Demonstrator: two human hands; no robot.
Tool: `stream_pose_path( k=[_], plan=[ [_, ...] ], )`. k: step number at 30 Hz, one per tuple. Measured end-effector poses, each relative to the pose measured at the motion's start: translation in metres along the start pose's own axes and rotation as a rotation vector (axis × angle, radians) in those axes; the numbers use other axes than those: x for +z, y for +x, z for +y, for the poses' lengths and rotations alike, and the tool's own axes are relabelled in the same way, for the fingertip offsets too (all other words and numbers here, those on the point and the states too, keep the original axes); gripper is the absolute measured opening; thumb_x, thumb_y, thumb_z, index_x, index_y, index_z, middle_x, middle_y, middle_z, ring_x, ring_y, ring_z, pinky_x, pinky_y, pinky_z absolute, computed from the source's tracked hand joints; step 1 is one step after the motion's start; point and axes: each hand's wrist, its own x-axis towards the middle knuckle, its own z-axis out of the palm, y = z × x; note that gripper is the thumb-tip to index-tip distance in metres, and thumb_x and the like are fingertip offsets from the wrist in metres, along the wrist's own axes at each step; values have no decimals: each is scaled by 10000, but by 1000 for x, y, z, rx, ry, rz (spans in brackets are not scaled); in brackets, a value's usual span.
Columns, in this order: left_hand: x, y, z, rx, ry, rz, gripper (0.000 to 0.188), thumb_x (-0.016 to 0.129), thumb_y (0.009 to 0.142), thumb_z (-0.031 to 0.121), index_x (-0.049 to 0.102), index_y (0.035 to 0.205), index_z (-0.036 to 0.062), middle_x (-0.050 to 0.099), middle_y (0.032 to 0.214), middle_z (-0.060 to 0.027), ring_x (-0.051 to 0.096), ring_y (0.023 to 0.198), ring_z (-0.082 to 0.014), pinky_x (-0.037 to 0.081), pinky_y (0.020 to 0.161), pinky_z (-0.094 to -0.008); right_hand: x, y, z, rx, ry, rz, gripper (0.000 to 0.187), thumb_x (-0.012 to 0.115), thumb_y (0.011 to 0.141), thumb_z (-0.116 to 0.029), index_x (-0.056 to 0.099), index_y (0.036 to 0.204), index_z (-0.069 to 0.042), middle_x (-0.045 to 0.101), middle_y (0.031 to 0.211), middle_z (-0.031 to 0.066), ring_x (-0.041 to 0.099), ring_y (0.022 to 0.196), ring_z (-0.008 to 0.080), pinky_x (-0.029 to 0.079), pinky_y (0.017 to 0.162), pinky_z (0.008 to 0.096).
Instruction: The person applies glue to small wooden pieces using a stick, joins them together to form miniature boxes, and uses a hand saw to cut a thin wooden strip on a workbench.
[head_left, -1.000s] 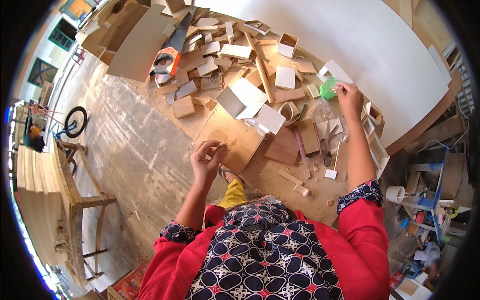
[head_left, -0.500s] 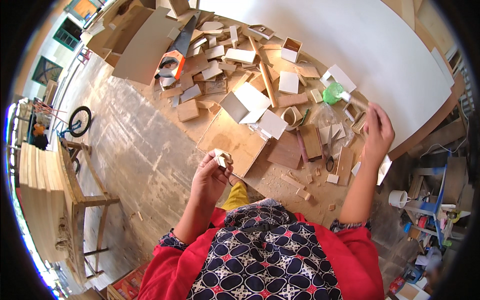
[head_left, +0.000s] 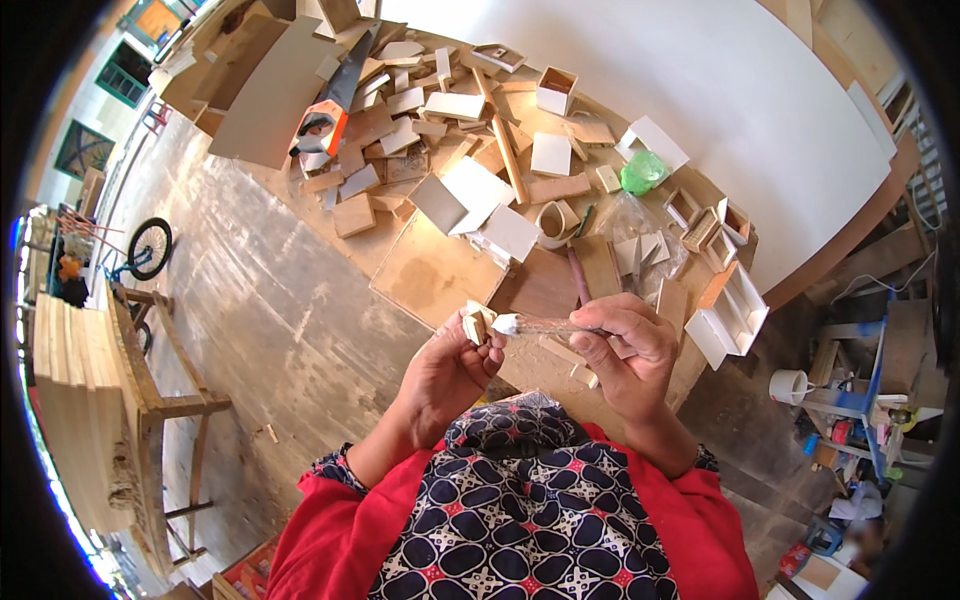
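In front of my chest, my left hand [head_left: 440, 378] pinches a small pale wooden piece [head_left: 478, 322] between thumb and fingers. My right hand [head_left: 637, 355] is closed on the end of a thin stick [head_left: 555, 327], held almost level and pointing left. A thick white paste, like glue, covers the stick's tip, which is at or very close to the wooden piece; I cannot tell whether they touch. A crumpled green plastic container or bag [head_left: 643, 173] stands farther off to the right, on the work board.
Wood offcuts [head_left: 400, 130] lie heaped at the far left with an orange-handled saw [head_left: 320, 130]. Small white boxes [head_left: 735, 310] and scissors [head_left: 637, 258] are to the right. Beyond spreads a large white sheet [head_left: 720, 90]. A wooden bench [head_left: 165, 400] stands left.
My right hand has come from beside the green container, bringing the white-tipped stick left and nearer to the wooden piece. My left hand still holds that piece and has moved slightly right.
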Motion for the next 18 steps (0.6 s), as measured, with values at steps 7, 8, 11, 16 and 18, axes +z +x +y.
stream_pose_path(
  k=[7, 8, 11, 16, 18],
  plan=[
    [4, 0, -8, 6, 6, 30, 237, 565, 896, 84, 503, 1124, 58, 609, 983, -74, 613, 848, -165, 527, 772, -270, -6, -10, 1, -31, -86, -16, 151, 731, 790, -26, 683, 932, -13, 662, 867, 92, 611, 676, 113, 491, 571, 227],
    [3, 1, -9, 6, 11, 39, 236, 564, 897, 83, 503, 1123, 57, 610, 979, -74, 614, 845, -165, 528, 771, -271, -6, -10, 0, -35, -86, -9, 150, 732, 789, -25, 684, 931, -13, 662, 867, 92, 612, 677, 113, 491, 572, 227],
    [-3, 3, -10, 3, -8, 21, 220, 590, 884, 104, 535, 1085, 34, 623, 990, -102, 620, 864, -196, 527, 791, -306, -6, -11, -1, -33, -80, -8, 147, 733, 787, -25, 685, 926, -12, 662, 867, 91, 615, 679, 114, 493, 575, 226],
    [-4, 4, -11, 15, -34, 28, 203, 582, 883, 87, 539, 1075, 34, 623, 990, -108, 614, 842, -201, 520, 777, -311, -9, -11, -2, -40, -68, -33, 146, 733, 783, -19, 684, 920, -9, 663, 865, 92, 622, 690, 117, 495, 580, 229],
    [-2, 3, -11, 31, -26, 40, 206, 575, 884, 75, 532, 1083, 44, 620, 984, -97, 612, 832, -198, 517, 768, -306, -10, -10, -7, -39, -68, -23, 146, 732, 780, -14, 684, 918, -10, 662, 860, 93, 623, 687, 124, 496, 580, 233]
  ],
)
